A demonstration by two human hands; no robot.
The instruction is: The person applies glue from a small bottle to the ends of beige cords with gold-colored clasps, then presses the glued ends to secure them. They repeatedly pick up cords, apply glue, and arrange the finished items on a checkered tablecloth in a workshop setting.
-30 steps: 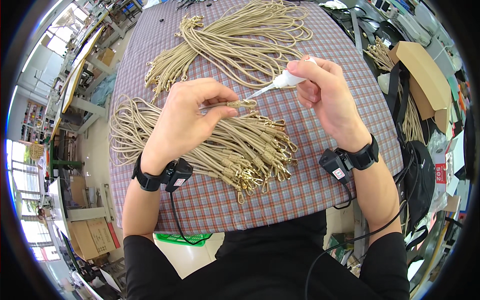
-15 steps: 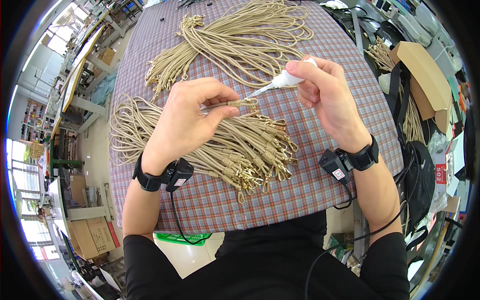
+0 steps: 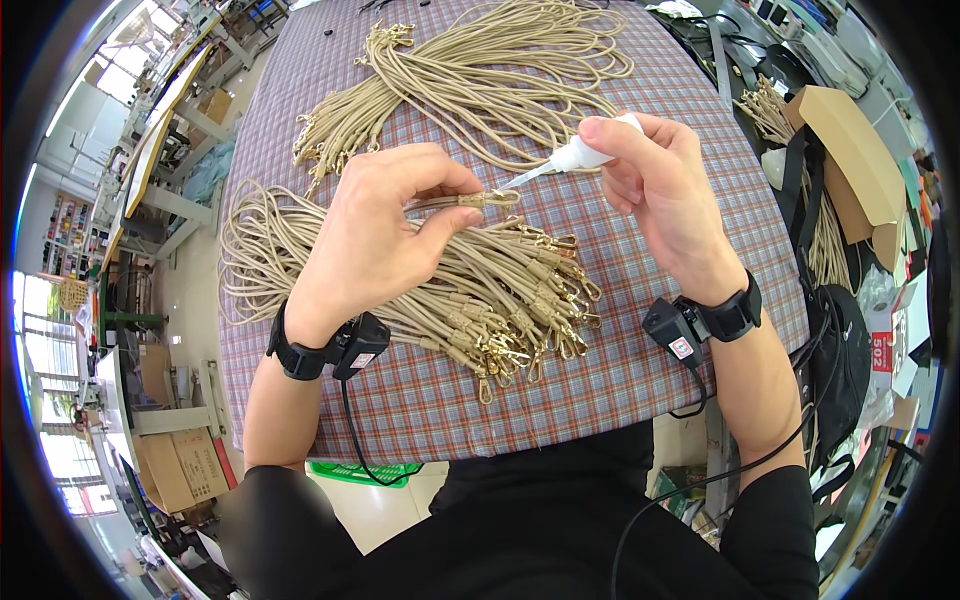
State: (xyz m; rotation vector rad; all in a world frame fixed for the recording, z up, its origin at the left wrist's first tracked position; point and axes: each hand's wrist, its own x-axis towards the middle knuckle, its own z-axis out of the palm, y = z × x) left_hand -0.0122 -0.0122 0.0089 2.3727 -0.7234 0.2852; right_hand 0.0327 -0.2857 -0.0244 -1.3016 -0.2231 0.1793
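Observation:
Between thumb and fingers, my left hand [image 3: 385,225] pinches the end of a beige cord [image 3: 478,200], with its gold metal clip pointing right. My right hand [image 3: 665,195] grips a small white squeeze bottle [image 3: 582,154], tilted so that its thin clear nozzle [image 3: 524,178] points down and left at the clip end. The nozzle tip is at or very close to the cord end; whether it touches I cannot tell. Below my left hand lies a bundle of beige cords [image 3: 470,285], their gold clips gathered at the right. A second bundle of cords [image 3: 470,75] lies farther back.
A plaid cloth [image 3: 620,370] covers the table. On the right are an open cardboard box [image 3: 850,150], more beige cords [image 3: 825,240] and a black bag [image 3: 840,350]. A green basket [image 3: 360,472] stands below the front edge. Workbenches [image 3: 165,130] line the left side.
The view has shifted slightly. Both hands keep nearly the same pose, with the bottle's nozzle still at the cord end.

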